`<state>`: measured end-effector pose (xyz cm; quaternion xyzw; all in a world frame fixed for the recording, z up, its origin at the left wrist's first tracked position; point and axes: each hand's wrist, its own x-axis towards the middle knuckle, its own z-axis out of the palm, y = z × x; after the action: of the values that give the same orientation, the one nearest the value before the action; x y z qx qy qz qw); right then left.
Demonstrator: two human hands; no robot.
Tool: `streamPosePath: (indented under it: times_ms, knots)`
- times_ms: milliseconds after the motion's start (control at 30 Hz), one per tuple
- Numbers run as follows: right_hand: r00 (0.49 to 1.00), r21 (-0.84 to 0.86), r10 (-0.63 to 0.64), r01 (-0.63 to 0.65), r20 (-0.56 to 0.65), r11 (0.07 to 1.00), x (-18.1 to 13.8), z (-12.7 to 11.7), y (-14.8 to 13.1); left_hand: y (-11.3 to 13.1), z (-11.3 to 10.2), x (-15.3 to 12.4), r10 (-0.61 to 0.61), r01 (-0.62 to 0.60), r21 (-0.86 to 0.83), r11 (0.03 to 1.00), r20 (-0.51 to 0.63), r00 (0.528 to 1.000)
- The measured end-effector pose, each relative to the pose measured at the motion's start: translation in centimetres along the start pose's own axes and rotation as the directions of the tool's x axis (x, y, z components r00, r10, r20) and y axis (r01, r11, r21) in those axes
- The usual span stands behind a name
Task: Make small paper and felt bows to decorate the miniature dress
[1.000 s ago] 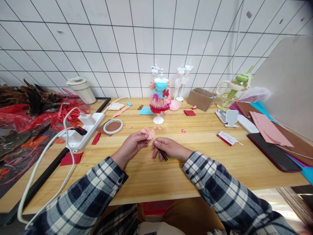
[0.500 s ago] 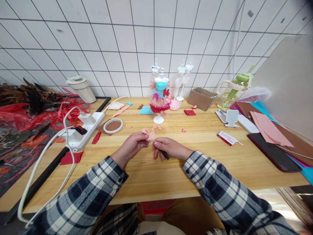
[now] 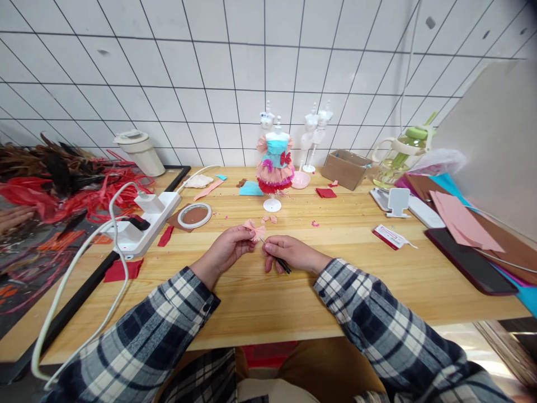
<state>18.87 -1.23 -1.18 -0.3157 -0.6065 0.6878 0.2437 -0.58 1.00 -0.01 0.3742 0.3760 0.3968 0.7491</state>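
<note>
My left hand (image 3: 231, 246) pinches a piece of pink crepe paper (image 3: 255, 229), gathered into a small fan or bow shape. Close beside it, my right hand (image 3: 289, 253) is closed round a slim tool with a black handle (image 3: 283, 265). Its thin metal tip (image 3: 262, 240) points at the paper; whether it touches cannot be told. Small pink scraps (image 3: 269, 219) lie just beyond my hands. Behind them stands a little white dress form (image 3: 272, 205) wearing a blue, pink and red paper dress (image 3: 277, 162).
On the left are a power strip (image 3: 145, 224) with white cables, a tape roll (image 3: 194, 215) and another person's hand (image 3: 15, 218) near red strips. Further back stand bare dress forms (image 3: 310, 126), a pink bowl (image 3: 300, 179) and a cardboard box (image 3: 346, 169). A phone (image 3: 470, 263) lies right.
Another person's hand has come into view at the left edge, by the red strips. My own hands, the pink paper and the tool show almost no movement.
</note>
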Motion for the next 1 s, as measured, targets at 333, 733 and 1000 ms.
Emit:
streamPosePath:
  times_ms: [333,733,1000]
  knots:
    - [1.000,0.006,0.008,-0.008,-0.012,1.000,-0.03,0.04,-0.02,-0.07,-0.23,0.12,-0.020,0.017,-0.040,0.999,-0.072,0.997]
    - [0.999,0.038,0.027,-0.025,-0.042,0.999,-0.16,0.09,-0.22,-0.05,-0.13,0.08,-0.006,0.006,-0.014,1.000,-0.025,1.000]
    - [1.000,0.010,0.002,-0.001,-0.022,1.000,-0.10,0.02,-0.01,0.07,0.10,-0.07,-0.005,0.006,0.014,1.000,-0.013,1.000]
